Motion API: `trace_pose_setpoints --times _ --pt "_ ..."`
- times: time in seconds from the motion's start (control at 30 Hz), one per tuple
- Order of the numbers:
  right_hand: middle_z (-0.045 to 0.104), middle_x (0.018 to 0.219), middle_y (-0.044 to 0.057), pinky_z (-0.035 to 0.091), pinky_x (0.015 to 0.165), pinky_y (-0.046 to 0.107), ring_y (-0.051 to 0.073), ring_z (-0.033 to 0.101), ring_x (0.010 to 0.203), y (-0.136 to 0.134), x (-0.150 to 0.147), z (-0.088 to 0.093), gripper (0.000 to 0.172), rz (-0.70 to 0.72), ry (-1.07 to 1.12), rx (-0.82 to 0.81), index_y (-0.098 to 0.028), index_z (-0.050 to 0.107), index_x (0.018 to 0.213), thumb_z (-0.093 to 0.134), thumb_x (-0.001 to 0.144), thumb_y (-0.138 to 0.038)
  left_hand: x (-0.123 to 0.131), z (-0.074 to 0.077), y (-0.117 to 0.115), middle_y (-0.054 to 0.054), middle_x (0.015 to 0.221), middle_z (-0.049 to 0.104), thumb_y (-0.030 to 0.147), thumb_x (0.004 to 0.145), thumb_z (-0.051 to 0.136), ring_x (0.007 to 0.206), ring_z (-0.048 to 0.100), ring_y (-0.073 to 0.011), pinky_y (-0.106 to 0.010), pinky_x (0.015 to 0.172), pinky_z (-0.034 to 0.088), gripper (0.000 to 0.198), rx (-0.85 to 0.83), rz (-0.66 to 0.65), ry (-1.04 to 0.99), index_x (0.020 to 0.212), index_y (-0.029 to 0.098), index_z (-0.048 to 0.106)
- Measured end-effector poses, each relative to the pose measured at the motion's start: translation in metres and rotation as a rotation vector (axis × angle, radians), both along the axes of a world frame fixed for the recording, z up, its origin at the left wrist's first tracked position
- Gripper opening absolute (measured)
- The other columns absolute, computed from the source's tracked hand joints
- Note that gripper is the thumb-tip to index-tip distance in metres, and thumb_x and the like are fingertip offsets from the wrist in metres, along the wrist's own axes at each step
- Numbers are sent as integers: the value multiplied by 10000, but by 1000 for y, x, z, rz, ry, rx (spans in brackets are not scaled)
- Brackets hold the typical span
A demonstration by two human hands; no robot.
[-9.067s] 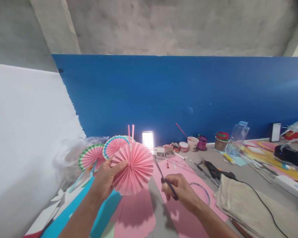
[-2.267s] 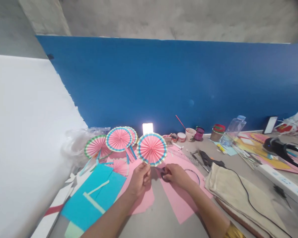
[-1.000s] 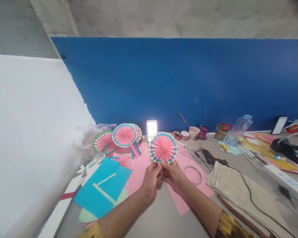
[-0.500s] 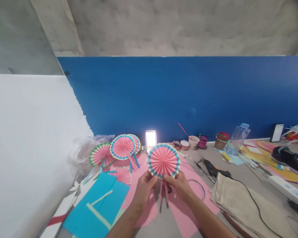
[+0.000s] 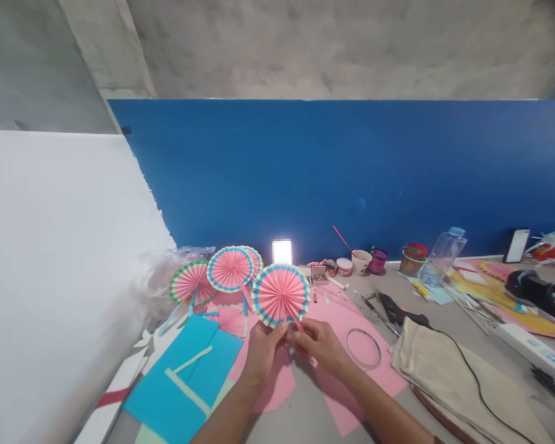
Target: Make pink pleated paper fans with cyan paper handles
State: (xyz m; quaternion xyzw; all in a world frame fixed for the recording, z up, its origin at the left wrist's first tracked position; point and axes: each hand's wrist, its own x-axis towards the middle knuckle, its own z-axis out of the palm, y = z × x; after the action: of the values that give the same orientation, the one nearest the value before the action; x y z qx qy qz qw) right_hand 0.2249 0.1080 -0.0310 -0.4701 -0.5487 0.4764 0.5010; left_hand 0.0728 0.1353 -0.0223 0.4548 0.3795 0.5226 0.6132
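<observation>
A round pleated paper fan [image 5: 280,295], pink with a blue and cream rim, is held upright above the table. My left hand [image 5: 267,345] grips its lower edge, thumb on the front. Closed around the fan's pink handle strips, just below the disc, is my right hand [image 5: 318,340]; its fingers partly hide the strips. Both hands nearly meet under the fan. Behind it to the left, similar finished-looking fans [image 5: 230,269] lean together, with a green-rimmed fan [image 5: 193,283] beside them. Pink paper sheets [image 5: 346,394] lie beneath my forearms.
Blue card [image 5: 180,376] with pale strips lies at left. To the right are a metal ring [image 5: 363,348], a glue gun [image 5: 400,311], a folded beige cloth [image 5: 448,370] and a power strip [image 5: 536,351]. A paper cup [image 5: 361,262] and a clear bottle [image 5: 444,256] stand along the wall.
The fan has moved left and turned slightly, so its handle strips now slant toward my right hand. My right hand has shifted left, closer to my left hand, uncovering the metal ring.
</observation>
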Motion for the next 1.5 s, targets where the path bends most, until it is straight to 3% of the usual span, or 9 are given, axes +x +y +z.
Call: trace_pose_setpoints --times 0.2,0.4,0.57,0.67,0.83,1.0,1.2,1.33,1.5 --pt "567 611 -3 368 591 285 162 519 580 0 1 -11 420 -150 -254 216 -218 578 688 426 1020 -425 4 -3 -4 -13 609 652 295 631 880 626 599 -171 -276 596 471 250 37 -12 44 750 159 708" --pt "563 626 1 358 609 302 175 506 589 -1 -4 -13 415 -178 -334 271 -232 548 673 403 1030 -386 4 -19 -4 -26 624 617 418 682 865 664 576 -177 -289 604 471 323 57 24 96 662 176 652" --pt "667 739 37 396 686 318 203 570 691 -1 -7 -19 378 -126 -493 348 -231 642 766 383 1028 -316 -3 -29 1 0 636 573 478 661 851 604 491 -124 -259 574 441 375 63 54 112 659 181 622" --pt "697 840 69 417 782 348 241 596 830 -2 -4 -21 329 -157 -578 449 -236 703 810 447 1003 -310 -5 -27 2 32 555 486 440 649 831 537 392 -92 -235 512 361 357 90 44 148 606 171 600" --pt "674 753 46 414 702 328 221 589 737 -3 0 -19 239 -226 -467 390 -240 727 797 577 952 -342 -2 -15 4 32 551 520 316 666 746 514 405 -89 -220 493 340 190 88 60 235 638 165 634" --pt "639 671 36 404 640 320 209 564 647 0 12 -13 295 -372 -352 331 -232 699 716 630 906 -447 -25 -3 44 10 635 604 346 682 666 526 525 -117 -231 509 410 203 45 201 369 780 168 673" --pt "653 657 39 411 628 315 201 558 621 13 26 -4 328 -518 -376 348 -230 702 738 603 903 -496 -59 6 99 -43 615 619 335 711 687 689 633 -225 -288 602 407 216 55 431 709 605 195 560" --pt "686 713 49 405 654 311 195 569 648 29 17 21 299 -517 -503 466 -226 697 735 583 921 -429 -60 0 109 -136 849 712 369 727 741 920 662 -332 -347 695 410 228 33 570 928 734 199 590" --pt "679 718 45 382 658 292 179 568 662 60 -13 34 288 -482 -570 562 -212 682 722 540 944 -328 -57 -7 111 -117 874 707 296 851 635 911 659 -281 -325 719 394 131 71 622 1032 767 205 594"
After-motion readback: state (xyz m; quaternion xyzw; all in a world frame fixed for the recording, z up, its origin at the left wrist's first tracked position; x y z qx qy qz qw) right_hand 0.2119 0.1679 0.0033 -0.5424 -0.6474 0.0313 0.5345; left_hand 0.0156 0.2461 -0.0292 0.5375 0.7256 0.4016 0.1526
